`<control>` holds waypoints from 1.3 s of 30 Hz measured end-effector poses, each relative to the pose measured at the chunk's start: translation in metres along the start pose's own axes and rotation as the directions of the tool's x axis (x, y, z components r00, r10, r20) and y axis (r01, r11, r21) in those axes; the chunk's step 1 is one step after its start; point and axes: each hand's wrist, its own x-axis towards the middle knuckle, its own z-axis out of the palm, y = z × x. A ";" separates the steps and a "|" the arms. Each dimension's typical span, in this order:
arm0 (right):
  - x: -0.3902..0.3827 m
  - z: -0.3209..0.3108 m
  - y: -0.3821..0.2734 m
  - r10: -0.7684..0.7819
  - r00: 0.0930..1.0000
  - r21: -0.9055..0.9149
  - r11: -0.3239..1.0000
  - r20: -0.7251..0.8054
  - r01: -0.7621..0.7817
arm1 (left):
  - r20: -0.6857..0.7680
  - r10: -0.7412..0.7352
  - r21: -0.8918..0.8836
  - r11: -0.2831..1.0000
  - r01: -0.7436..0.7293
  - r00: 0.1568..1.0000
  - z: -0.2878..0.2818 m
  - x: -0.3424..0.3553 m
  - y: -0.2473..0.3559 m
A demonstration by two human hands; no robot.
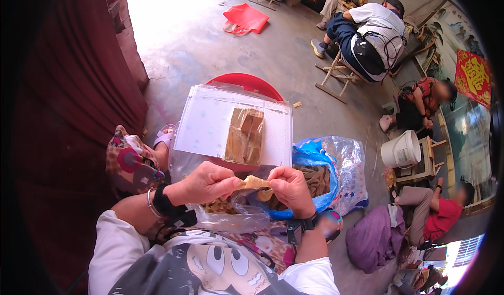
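Observation:
In front of my chest, my left hand (207,182) and my right hand (292,190) pinch the two ends of a tan, twisted strip (254,182), bunched in its middle. Its exact kind I cannot make out. Just beyond them lies a white board (202,124) under clear plastic, on top of a red basin (254,82). A wrapped brown block-shaped bundle (244,136) rests on the board. Beside my right hand, a blue plastic bag (332,163) stands open with brown strips (317,182) inside. Below my hands, a clear plastic bag (247,221) holds yellowish pieces (219,206).
A red bag (245,19) lies on the floor ahead. On the right are a seated person in a white shirt (375,37), a white bucket (401,150), a purple sack (374,240) and other seated people. A dark red curtain (79,85) hangs at left.

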 end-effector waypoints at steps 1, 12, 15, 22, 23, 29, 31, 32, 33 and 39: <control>0.001 -0.001 0.001 0.016 1.000 -0.013 1.000 0.019 -0.016 | -0.005 -0.037 -0.090 0.995 0.036 0.999 0.000 0.001 -0.002; 0.006 0.021 0.011 -0.045 0.987 -0.233 0.969 0.154 0.081 | 0.378 -0.242 -0.779 0.439 0.448 0.894 0.017 0.011 -0.029; 0.005 0.022 0.010 -0.015 0.991 -0.207 0.977 0.130 0.042 | 0.326 -0.249 -0.792 0.455 0.407 0.912 0.020 0.013 -0.033; 0.008 0.008 0.007 -0.034 0.993 -0.212 0.976 0.109 0.057 | 0.255 -0.277 -0.819 0.446 0.359 0.926 0.011 0.014 -0.021; 0.009 0.003 0.010 -0.045 0.993 -0.222 0.973 0.105 0.067 | 0.248 -0.272 -0.805 0.476 0.354 0.930 0.008 0.014 -0.019; 0.013 0.001 -0.003 0.029 0.993 -0.378 0.926 0.115 0.017 | 0.104 -0.264 -0.478 0.832 0.281 0.959 -0.004 0.015 -0.007; 0.020 -0.006 0.001 -0.023 0.992 -0.539 0.838 0.125 0.087 | -0.054 -0.070 0.036 0.997 0.072 0.996 -0.006 0.018 -0.005; 0.022 -0.005 0.000 -0.126 0.989 -0.655 0.742 0.076 0.145 | -0.089 0.054 0.310 0.950 -0.024 0.995 -0.007 0.019 -0.003; 0.024 -0.003 -0.002 -0.233 0.972 -0.758 0.626 0.042 0.183 | -0.135 0.153 0.516 0.854 -0.062 0.979 -0.008 0.021 -0.003; 0.049 0.015 0.010 -0.656 0.752 -0.861 0.415 -0.060 0.294 | -0.148 0.592 0.916 0.385 -0.116 0.792 -0.013 0.038 -0.013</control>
